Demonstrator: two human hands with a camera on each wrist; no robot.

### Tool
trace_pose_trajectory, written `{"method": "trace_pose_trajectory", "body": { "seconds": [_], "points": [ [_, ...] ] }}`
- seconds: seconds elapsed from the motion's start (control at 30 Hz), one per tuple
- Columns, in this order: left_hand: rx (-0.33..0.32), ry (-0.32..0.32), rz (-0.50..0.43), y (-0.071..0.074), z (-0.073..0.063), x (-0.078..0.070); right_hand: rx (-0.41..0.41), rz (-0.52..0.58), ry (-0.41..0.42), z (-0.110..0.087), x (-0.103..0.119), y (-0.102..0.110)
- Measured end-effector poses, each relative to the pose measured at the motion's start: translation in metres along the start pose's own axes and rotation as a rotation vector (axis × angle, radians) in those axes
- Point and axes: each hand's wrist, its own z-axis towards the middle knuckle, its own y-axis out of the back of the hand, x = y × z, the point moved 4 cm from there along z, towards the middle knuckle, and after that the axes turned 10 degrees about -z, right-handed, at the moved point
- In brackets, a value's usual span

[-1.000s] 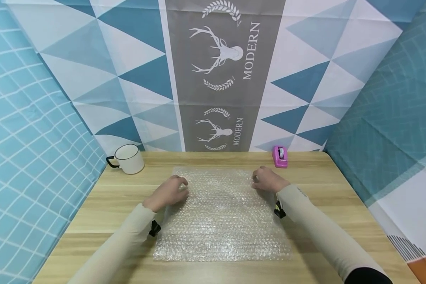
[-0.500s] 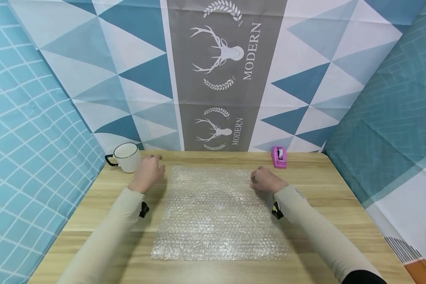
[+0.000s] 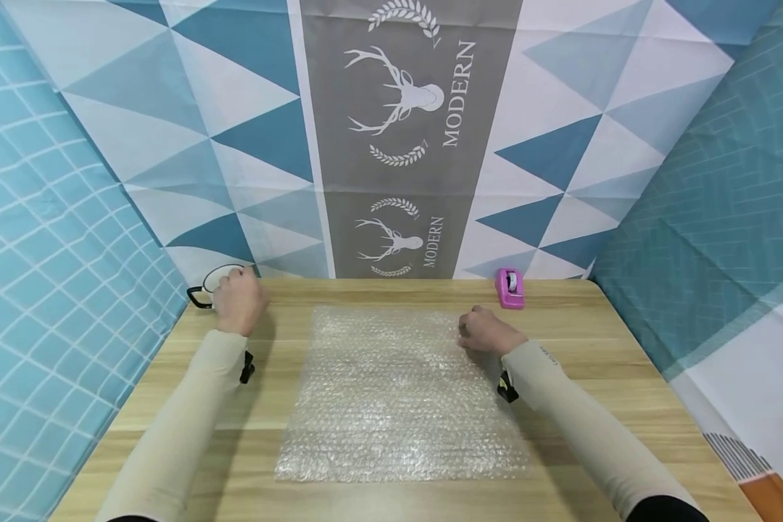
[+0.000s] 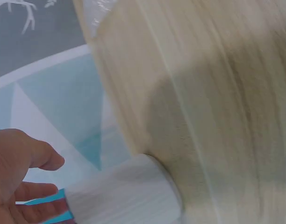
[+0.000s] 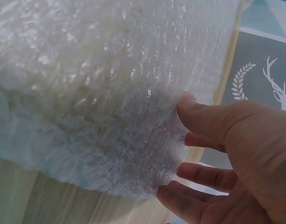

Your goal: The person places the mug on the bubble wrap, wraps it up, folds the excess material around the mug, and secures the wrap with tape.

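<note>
A white mug with a black rim and handle (image 3: 201, 297) stands at the table's back left. My left hand (image 3: 240, 299) is over its right side and hides most of it in the head view. In the left wrist view the mug's white wall (image 4: 129, 196) lies by my fingertips, thumb and fingers spread apart at its rim. A sheet of clear bubble wrap (image 3: 398, 391) lies flat at the middle of the table. My right hand (image 3: 486, 331) is at its far right corner, fingers loosely bent, fingertips (image 5: 184, 100) right at the sheet's edge.
A pink tape dispenser (image 3: 510, 288) stands at the back right of the wooden table (image 3: 391, 502), beyond my right hand. Patterned cloth (image 3: 404, 145) hangs behind the table, and more cloth borders its left and right sides.
My left hand has left the bubble wrap's left edge and moved left and back to the mug. The right hand has stayed by the sheet's right corner.
</note>
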Motion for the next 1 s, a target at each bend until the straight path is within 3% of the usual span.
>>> {"method": "trace_pose_trajectory", "body": {
  "seconds": [0.17, 0.33, 0.5, 0.77, 1.0],
  "points": [
    [-0.016, -0.061, 0.024, -0.003, -0.002, 0.007, 0.011, 0.015, -0.025, 0.000, 0.000, -0.001],
    [0.027, -0.009, 0.040, -0.002, -0.003, 0.012, 0.020, 0.020, -0.039, 0.000, 0.001, -0.001],
    [0.030, -0.022, 0.063, 0.001, -0.006, 0.017, 0.023, 0.012, -0.041, 0.001, 0.000, -0.003],
    [0.159, -0.018, 0.004, 0.005, -0.013, 0.024, 0.012, 0.010, -0.036, -0.002, 0.001, -0.002],
    [0.186, -0.057, -0.033, 0.010, -0.023, 0.027, 0.016, 0.004, -0.048, -0.001, -0.001, -0.006]
  ]
}}
